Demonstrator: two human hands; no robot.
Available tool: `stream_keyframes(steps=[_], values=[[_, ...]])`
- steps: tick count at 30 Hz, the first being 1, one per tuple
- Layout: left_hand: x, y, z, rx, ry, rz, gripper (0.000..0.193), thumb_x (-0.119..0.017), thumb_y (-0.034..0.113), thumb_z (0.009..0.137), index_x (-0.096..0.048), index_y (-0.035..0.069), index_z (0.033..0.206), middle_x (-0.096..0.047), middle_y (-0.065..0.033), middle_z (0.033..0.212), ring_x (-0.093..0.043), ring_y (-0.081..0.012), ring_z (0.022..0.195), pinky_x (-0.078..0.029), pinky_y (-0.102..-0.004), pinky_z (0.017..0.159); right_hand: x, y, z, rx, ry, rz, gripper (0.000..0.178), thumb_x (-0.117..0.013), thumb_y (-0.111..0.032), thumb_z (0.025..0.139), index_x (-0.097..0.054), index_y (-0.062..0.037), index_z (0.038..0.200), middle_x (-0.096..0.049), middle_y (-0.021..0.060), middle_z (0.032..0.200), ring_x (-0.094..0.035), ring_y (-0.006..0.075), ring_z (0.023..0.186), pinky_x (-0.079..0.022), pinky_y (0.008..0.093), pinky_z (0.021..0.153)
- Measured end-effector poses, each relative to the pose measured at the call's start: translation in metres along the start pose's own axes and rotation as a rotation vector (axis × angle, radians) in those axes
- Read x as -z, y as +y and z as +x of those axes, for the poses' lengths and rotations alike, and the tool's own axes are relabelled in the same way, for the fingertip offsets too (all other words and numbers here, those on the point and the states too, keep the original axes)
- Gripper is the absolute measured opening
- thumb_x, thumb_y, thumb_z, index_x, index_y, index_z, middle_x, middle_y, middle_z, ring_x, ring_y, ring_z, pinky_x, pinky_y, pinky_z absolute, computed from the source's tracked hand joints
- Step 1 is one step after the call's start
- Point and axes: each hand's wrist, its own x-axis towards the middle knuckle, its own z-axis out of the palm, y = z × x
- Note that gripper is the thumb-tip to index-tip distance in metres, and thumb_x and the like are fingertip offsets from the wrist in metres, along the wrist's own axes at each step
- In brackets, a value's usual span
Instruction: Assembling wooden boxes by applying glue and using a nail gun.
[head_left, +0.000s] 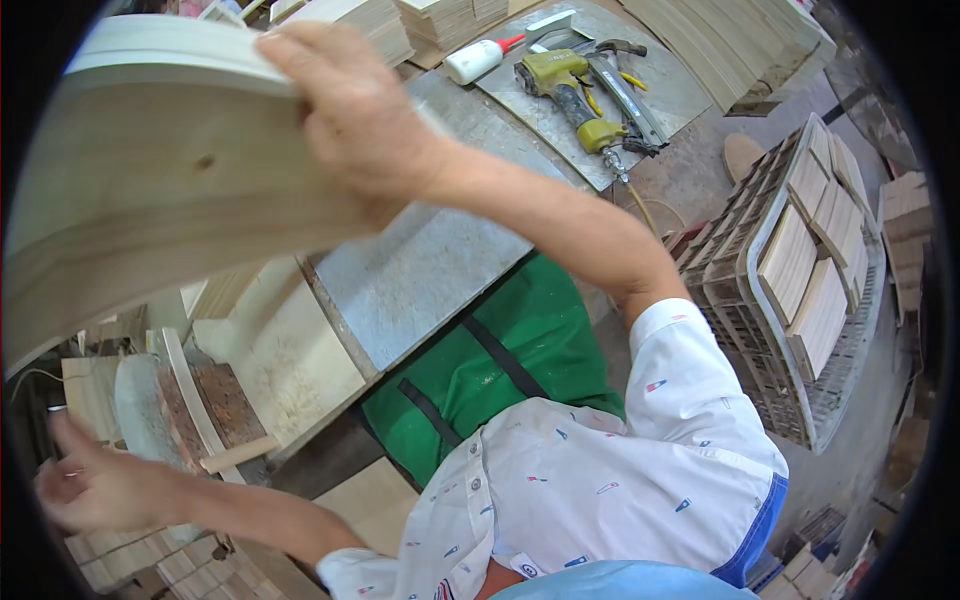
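My right hand (360, 115) grips the edge of a large pale wooden board (190, 160) with a knot in it, raised over the left part of the workbench. A whitish edge runs along the board's top. The board's far left end reaches the picture's rim. At lower left, my left hand (105, 485) is apart from the board, its fingers spread with nothing visible in them. Beneath the board is the bench's grey metal sheet (420, 280). A short wooden stick (240, 453) lies near my left forearm, beside a pale wooden panel (290, 370).
On the bench's far side lie a green nail gun (570, 85) with an air hose, a hammer (622, 47) and a white glue bottle (472, 62). Stacked boards (715, 40) stand behind. A plastic crate (735, 250) of wood pieces stands at right. Green cloth (540, 320) hangs before me.
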Motion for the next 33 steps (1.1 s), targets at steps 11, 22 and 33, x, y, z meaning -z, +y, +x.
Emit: stream_keyframes(steps=[11,22,33], values=[[0.005,0.008,-0.09,0.72,-0.386,-0.303,0.057,-0.041,0.047,0.097,-0.054,-0.001,0.123,-0.063,-0.0158,0.097,-0.059,-0.0221,0.085,-0.049,-0.0335,0.069,-0.064,-0.05,-0.001,-0.248,0.237,0.472,0.042,-0.052,0.002,0.065,-0.046,0.0121,0.105,-0.048,0.0277,0.103,-0.046,0.0425,0.099,-0.039,0.0469,0.09],[-0.057,-0.071,-0.102,0.679,-0.319,-0.069,0.045,-0.066,0.036,0.087,-0.059,-0.008,0.094,-0.062,-0.0222,0.094,-0.059,-0.0257,0.076,-0.052,-0.0394,0.066,-0.002,0.025,-0.058,-0.151,0.062,0.213,0.017,-0.06,-0.015,0.076,-0.063,0.0004,0.084,-0.059,0.0163,0.091,-0.059,0.0299,0.086,-0.049,0.0384,0.075],[0.031,-0.087,-0.101,1.07,-0.367,-0.014,0.042,-0.051,0.032,0.093,-0.055,-0.006,0.111,-0.059,-0.0206,0.107,-0.057,-0.029,0.096,-0.048,-0.0357,0.086,0.025,0.221,-0.107,-1.49,-0.354,-0.562,0.108,-0.062,-0.053,0.079,-0.008,0.0202,0.136,-0.048,0.0327,0.126,-0.054,0.039,0.113,-0.044,0.0402,0.096]])
